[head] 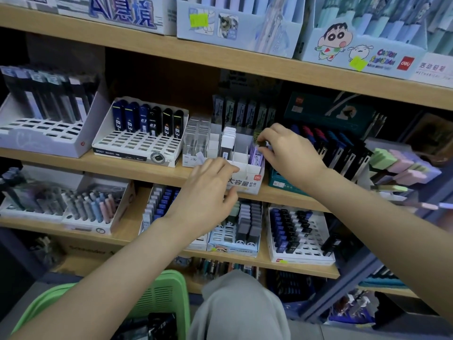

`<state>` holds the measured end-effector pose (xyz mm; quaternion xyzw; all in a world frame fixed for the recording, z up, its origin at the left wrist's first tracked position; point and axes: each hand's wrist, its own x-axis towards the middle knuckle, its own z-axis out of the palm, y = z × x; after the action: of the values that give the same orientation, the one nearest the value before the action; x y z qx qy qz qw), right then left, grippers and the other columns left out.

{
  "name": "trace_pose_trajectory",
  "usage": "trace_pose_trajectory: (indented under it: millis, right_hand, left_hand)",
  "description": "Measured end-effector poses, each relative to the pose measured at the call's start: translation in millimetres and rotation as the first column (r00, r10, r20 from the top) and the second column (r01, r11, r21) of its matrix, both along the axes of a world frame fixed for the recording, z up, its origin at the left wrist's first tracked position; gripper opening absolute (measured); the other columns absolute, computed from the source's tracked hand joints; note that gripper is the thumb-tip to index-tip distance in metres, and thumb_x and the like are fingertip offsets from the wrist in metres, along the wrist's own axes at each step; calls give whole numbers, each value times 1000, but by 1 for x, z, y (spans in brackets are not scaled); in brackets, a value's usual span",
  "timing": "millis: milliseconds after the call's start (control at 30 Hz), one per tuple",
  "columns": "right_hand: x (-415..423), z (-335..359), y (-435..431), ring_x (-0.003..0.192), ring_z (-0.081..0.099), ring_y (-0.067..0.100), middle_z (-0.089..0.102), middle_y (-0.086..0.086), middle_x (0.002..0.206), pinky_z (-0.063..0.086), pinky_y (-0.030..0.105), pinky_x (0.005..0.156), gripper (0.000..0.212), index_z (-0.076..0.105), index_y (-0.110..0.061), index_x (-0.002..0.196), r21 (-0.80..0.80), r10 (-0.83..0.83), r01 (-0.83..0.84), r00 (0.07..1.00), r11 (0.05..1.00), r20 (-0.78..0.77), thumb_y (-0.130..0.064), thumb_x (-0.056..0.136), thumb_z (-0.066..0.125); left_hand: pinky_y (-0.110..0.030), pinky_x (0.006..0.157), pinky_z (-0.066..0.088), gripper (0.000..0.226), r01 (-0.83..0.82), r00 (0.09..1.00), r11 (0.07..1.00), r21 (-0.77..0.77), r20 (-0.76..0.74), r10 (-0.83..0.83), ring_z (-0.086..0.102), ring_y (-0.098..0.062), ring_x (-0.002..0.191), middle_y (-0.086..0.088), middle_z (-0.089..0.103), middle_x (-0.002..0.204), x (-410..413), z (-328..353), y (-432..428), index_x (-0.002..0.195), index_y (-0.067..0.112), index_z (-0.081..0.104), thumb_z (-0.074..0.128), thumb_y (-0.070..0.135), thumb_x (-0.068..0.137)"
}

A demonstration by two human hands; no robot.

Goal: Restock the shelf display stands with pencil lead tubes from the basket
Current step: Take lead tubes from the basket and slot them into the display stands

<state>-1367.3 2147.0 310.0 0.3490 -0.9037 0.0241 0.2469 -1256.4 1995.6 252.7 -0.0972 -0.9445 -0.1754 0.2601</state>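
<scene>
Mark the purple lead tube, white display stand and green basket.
purple lead tube (255, 157), head view, on its body.
white display stand (248, 185), head view, on the front panel.
green basket (164, 295), head view, on the slotted wall.

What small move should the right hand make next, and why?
Probably press the purple tube down into the right compartment of the stand, then release: the right hand pinches its top, it seems not fully seated, and the left hand grips the stand.
</scene>
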Motion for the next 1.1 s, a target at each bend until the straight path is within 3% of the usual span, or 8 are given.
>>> trace_pose_trajectory:
  millis: [133,233,433,667,767,833,967,1100]
  right_hand:
    - [4,-4,2,108,52,28,58,11,117,44,36,75,29,57,-6,120,62,-24,29,995,998,-93,-21,100,44]
    - [15,-6,0,94,57,36,62,17,102,46,41,75,20,63,0,106,39,53,-46,976,998,-210,-12,91,57]
    - [64,-38,-36,84,53,28,58,11,95,41,35,69,24,60,-6,105,24,262,-265,931,964,-255,-20,92,46]
    - [105,-155,-110,84,55,23,59,4,94,43,32,70,27,63,-11,101,102,484,-491,871,865,87,-24,92,41]
    - [119,-228,-141,86,59,21,60,1,96,46,29,76,17,64,-14,100,128,477,-532,824,837,305,-21,84,63]
    - [132,-276,-156,91,62,21,60,3,101,51,31,77,27,64,-13,106,127,435,-553,759,823,484,-19,81,71]
    - [157,-362,-175,116,48,22,42,6,134,40,27,87,41,37,-12,140,180,191,-535,564,825,803,-22,101,42]
    - [169,-430,-183,120,47,19,33,5,144,38,21,83,51,27,-14,145,167,14,-425,391,890,920,-20,99,46]
  left_hand:
    - [-21,101,16,38,-10,1000,995,-97,-17,9,31,-11,124,4,42,129,2,4,-4,134,17,44,41,27,98]
    - [-25,101,19,37,-43,999,991,-126,-22,40,34,-15,122,0,45,125,8,7,-12,130,14,50,44,26,96]
    - [-33,77,32,35,-167,985,950,-265,-6,172,53,-24,84,-4,57,89,61,-36,-66,93,10,64,38,30,83]
    - [-34,67,37,33,-336,833,895,-294,351,428,57,-27,74,-3,56,80,159,-162,-156,81,13,63,37,33,79]
    - [-32,61,48,38,-403,686,875,-269,544,483,62,-27,71,-2,59,80,198,-221,-178,84,15,66,37,38,79]
    - [-36,66,50,45,-466,588,861,-205,655,474,63,-30,79,-5,62,88,216,-255,-186,96,13,68,38,44,83]
    - [-36,99,35,47,-587,381,798,-133,825,418,45,-28,123,-7,47,135,229,-310,-194,137,16,44,46,38,95]
    - [-37,104,37,61,-713,278,701,2,919,280,42,-30,128,-13,37,145,226,-361,-205,147,15,28,49,39,95]
